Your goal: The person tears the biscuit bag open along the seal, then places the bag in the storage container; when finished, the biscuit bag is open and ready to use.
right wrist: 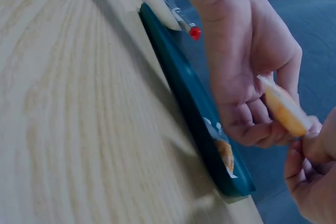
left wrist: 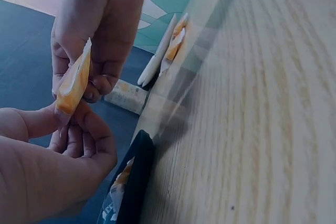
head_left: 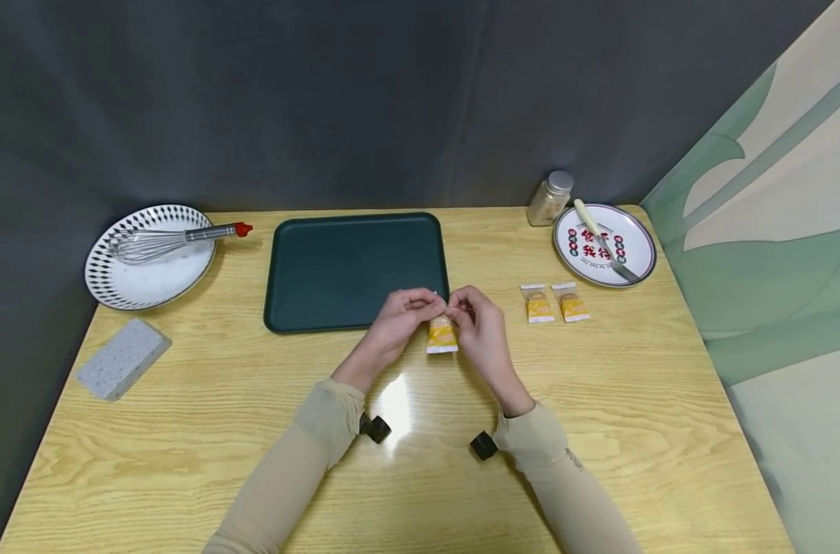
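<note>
A small yellow-orange wrapped snack packet with white crimped ends is between my hands at the front right corner of the green tray. My left hand pinches its far end between thumb and forefinger. Right beside it, my right hand pinches the same end, fingertips close to the left ones. The left wrist view shows the packet edge-on, raised over the table. In the right wrist view, an orange and white patch shows within the tray.
Two similar packets lie to the right. Behind them are a lidded jar and a plate with a fork. At left, a whisk rests on a patterned plate, with a grey speckled block in front.
</note>
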The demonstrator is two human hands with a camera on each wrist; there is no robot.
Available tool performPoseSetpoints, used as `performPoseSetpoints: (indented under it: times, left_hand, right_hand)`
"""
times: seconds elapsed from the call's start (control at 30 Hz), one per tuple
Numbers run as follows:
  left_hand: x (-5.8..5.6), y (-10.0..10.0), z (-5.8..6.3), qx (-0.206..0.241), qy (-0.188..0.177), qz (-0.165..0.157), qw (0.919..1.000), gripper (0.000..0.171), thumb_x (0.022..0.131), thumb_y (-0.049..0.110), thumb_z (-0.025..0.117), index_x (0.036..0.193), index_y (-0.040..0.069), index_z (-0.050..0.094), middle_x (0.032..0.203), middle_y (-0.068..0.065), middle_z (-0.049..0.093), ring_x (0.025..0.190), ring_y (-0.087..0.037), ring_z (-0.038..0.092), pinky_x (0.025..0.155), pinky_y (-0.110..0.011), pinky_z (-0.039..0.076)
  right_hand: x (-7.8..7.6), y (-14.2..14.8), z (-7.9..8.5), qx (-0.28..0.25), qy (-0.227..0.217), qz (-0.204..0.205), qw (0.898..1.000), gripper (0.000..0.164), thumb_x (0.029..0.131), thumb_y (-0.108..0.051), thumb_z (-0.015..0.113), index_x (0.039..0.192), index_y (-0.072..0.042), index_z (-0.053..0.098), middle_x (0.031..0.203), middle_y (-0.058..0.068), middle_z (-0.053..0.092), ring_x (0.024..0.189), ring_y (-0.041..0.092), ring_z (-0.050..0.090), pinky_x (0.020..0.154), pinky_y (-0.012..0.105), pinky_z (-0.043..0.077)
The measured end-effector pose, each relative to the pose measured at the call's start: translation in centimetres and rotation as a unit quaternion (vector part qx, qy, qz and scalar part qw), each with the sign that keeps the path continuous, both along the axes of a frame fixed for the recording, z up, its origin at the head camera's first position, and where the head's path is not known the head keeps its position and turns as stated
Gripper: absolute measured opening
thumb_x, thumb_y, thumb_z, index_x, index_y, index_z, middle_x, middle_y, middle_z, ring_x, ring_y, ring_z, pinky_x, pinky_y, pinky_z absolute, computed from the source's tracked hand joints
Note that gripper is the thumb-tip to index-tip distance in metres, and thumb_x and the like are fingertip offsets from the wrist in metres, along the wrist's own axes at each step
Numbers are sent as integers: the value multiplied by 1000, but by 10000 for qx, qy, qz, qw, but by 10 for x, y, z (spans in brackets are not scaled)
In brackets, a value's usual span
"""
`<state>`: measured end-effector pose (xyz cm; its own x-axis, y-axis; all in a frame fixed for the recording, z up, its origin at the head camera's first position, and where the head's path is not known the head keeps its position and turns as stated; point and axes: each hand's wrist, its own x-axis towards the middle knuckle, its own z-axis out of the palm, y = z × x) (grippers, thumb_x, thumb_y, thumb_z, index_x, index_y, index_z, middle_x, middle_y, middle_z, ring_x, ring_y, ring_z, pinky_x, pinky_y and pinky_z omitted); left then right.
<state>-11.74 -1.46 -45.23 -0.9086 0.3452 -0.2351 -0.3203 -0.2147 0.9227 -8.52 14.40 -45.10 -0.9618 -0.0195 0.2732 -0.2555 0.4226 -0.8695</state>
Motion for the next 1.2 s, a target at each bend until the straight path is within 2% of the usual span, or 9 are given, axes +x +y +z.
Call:
performPoseSetpoints:
  times: [0.17, 0.23, 0.3, 0.43, 0.53, 0.63, 0.73, 0.87, 1.2]
  left_hand:
    - [1, -2, 0, 482, -655, -15, 9967, 14, 108, -4, 57, 112, -11, 68, 97, -3, 68, 87, -11, 64, 74, -19, 52]
    - [1, -2, 0, 493, -745, 77, 9960, 15, 109, -2, 56, 114, -10, 67, 95, -3, 67, 83, -10, 63, 69, -18, 52]
    - [3, 0, 1, 277, -562, 211, 9978, 14, 109, 0, 57, 113, -10, 66, 90, -2, 68, 76, -9, 62, 64, -18, 50]
    - [5, 5, 2, -479, 223, 599, 9968, 15, 108, 2, 62, 108, -12, 68, 85, -5, 70, 68, -8, 58, 59, -19, 46]
    - [7, 9, 3, -1039, 752, 946, 9872, 14, 106, 1, 65, 105, -12, 71, 90, -13, 73, 70, -10, 57, 62, -21, 46]
    - [9, 12, 6, -1482, 1062, 1222, 9756, 15, 105, 3, 69, 104, -11, 73, 96, -18, 75, 76, -15, 61, 69, -25, 50]
    - [8, 15, 7, -1679, 1212, 1405, 9682, 15, 104, 4, 70, 104, -11, 74, 99, -19, 76, 90, -22, 69, 85, -33, 57]
    - [7, 17, 7, -1792, 1281, 1596, 9623, 13, 103, 2, 71, 103, -10, 75, 99, -18, 76, 95, -27, 72, 88, -36, 58]
    - [1, 15, 2, -1755, 1222, 1903, 9582, 10, 102, 1, 72, 100, -8, 76, 92, -15, 75, 79, -14, 66, 70, -22, 51]
  right_hand:
    - [3, -6, -2, -401, 143, 104, 9990, 12, 100, 15, 64, 94, 5, 61, 88, 17, 63, 78, 21, 56, 69, 20, 47]
    - [3, -8, -3, -603, 153, 162, 9979, 9, 101, 13, 63, 96, 6, 60, 91, 18, 63, 81, 21, 57, 71, 20, 48]
    - [4, -10, -5, -730, 184, 137, 9971, 6, 102, 9, 63, 97, 6, 60, 93, 19, 64, 82, 20, 57, 73, 21, 48]
    - [6, -11, -8, -763, 386, 31, 9963, 6, 101, 8, 64, 96, 6, 61, 93, 19, 63, 81, 18, 56, 72, 19, 47]
    - [7, -12, -8, -616, 661, 37, 9959, 7, 99, 9, 66, 95, 6, 61, 92, 18, 63, 80, 19, 55, 71, 18, 45]
    - [7, -12, -8, -538, 882, 76, 9946, 7, 98, 8, 66, 94, 5, 61, 92, 18, 62, 80, 19, 56, 71, 17, 45]
    - [9, -13, -8, -513, 1045, 92, 9932, 8, 97, 5, 67, 93, 3, 61, 91, 17, 61, 79, 19, 56, 70, 17, 45]
    - [11, -15, -8, -463, 1172, 112, 9920, 8, 95, 2, 69, 92, 2, 61, 89, 15, 60, 78, 19, 55, 69, 17, 44]
    - [16, -18, -7, -341, 1037, 218, 9938, 10, 95, 8, 69, 92, 1, 62, 88, 12, 60, 79, 19, 57, 70, 20, 47]
